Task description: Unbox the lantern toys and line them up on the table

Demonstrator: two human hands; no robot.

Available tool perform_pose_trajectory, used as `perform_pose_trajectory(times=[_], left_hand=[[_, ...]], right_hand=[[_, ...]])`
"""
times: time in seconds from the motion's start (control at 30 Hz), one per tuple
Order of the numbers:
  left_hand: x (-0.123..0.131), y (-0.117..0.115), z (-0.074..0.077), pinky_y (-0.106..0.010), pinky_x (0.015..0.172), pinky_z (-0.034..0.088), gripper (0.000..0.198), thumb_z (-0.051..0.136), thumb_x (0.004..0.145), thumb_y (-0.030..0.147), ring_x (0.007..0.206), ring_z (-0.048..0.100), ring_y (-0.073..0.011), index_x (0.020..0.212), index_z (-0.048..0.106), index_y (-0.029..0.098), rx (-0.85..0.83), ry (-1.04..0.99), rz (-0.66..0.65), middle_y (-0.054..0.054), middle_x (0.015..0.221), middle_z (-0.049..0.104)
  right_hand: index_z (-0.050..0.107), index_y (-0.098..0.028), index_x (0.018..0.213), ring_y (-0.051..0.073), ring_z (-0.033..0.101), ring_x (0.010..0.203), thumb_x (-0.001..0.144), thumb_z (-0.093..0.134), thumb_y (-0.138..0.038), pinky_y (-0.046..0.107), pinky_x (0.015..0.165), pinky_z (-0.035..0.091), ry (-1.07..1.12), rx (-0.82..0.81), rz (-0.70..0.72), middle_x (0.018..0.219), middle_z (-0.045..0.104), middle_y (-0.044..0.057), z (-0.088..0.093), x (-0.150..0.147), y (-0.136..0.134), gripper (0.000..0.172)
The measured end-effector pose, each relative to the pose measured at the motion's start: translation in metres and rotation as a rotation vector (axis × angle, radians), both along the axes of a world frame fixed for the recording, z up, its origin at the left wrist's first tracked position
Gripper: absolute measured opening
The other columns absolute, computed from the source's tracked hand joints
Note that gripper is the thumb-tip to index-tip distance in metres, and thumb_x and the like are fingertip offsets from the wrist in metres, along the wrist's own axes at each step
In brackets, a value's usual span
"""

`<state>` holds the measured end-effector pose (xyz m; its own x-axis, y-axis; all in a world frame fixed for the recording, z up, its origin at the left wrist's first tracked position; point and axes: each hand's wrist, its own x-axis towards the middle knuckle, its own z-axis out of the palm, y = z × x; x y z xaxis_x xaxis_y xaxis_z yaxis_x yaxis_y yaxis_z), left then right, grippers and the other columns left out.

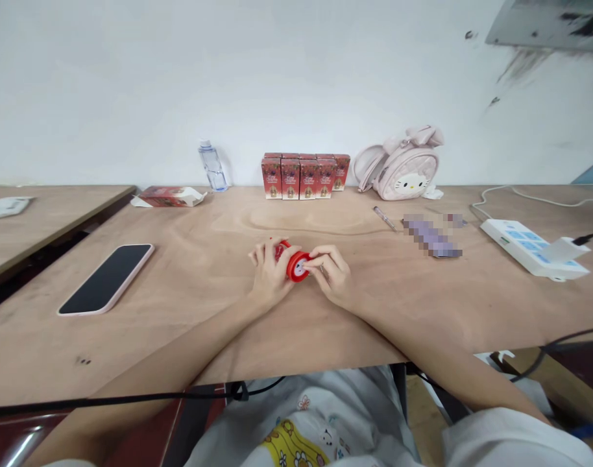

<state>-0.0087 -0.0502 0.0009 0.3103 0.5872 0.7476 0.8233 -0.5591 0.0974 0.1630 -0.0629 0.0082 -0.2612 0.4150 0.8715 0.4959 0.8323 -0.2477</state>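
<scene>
A small red object with a round end (298,267) is lying on its side above the middle of the table. Its round end has a red rim and a white centre with dark marks, and faces me. My left hand (270,275) is wrapped round its body and covers much of it. Pinched fingers of my right hand (334,275) touch the white centre and rim from the right. Whatever sits between those fingertips is too small to make out.
Red printed boxes (306,178) stand in rows by the wall, with a water bottle (212,167) and a pink bag (408,172) either side. An opened box (169,196), phone (106,279), pen (385,218), blurred purple item (430,237) and power strip (532,250) lie around.
</scene>
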Motion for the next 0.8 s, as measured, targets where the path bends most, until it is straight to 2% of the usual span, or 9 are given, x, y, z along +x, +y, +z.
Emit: perform_pose_trajectory(times=[0.3,0.53,0.63,0.7,0.8], left_hand=[[-0.004,0.004,0.000,-0.040,0.080,0.027,0.028,0.059,0.086,0.037,0.102,0.042,-0.0293,0.110,0.063,0.025,0.143,0.023,-0.061,-0.014,0.121,0.054],[-0.005,0.006,-0.001,-0.041,0.081,0.030,0.025,0.059,0.086,0.035,0.101,0.043,-0.0290,0.109,0.064,0.026,0.206,0.040,-0.074,-0.013,0.121,0.055],[-0.005,0.008,-0.001,-0.041,0.079,0.033,0.026,0.061,0.085,0.035,0.101,0.046,-0.0291,0.109,0.062,0.025,0.202,0.031,-0.073,-0.013,0.120,0.055],[-0.007,0.013,0.000,-0.042,0.081,0.036,0.031,0.064,0.082,0.035,0.102,0.048,-0.0292,0.112,0.060,0.025,0.179,0.003,-0.102,-0.013,0.122,0.054],[-0.013,0.022,0.001,-0.041,0.088,0.041,0.038,0.067,0.080,0.030,0.107,0.052,-0.0268,0.116,0.057,0.023,0.110,-0.162,-0.182,-0.013,0.127,0.050]], right_hand=[[0.059,-0.019,0.087,0.015,0.060,0.089,0.088,0.055,-0.016,0.031,0.078,0.052,0.066,-0.004,0.104,0.093,0.058,0.006,-0.001,0.004,0.003,0.005],[0.058,-0.021,0.085,0.014,0.061,0.086,0.089,0.054,-0.018,0.030,0.076,0.052,0.065,-0.037,0.093,0.093,0.059,0.005,-0.003,0.003,0.003,0.006],[0.056,-0.021,0.088,0.016,0.061,0.089,0.088,0.055,-0.019,0.031,0.079,0.051,0.084,-0.031,0.089,0.095,0.059,0.006,-0.003,0.003,0.003,0.002],[0.053,-0.020,0.093,0.018,0.060,0.095,0.086,0.057,-0.021,0.034,0.083,0.050,0.092,-0.044,0.077,0.100,0.058,0.009,-0.003,0.004,0.004,0.008],[0.050,-0.018,0.098,0.020,0.059,0.097,0.086,0.054,-0.021,0.035,0.083,0.049,-0.024,-0.133,0.003,0.102,0.059,0.011,-0.005,0.005,0.007,0.013]])
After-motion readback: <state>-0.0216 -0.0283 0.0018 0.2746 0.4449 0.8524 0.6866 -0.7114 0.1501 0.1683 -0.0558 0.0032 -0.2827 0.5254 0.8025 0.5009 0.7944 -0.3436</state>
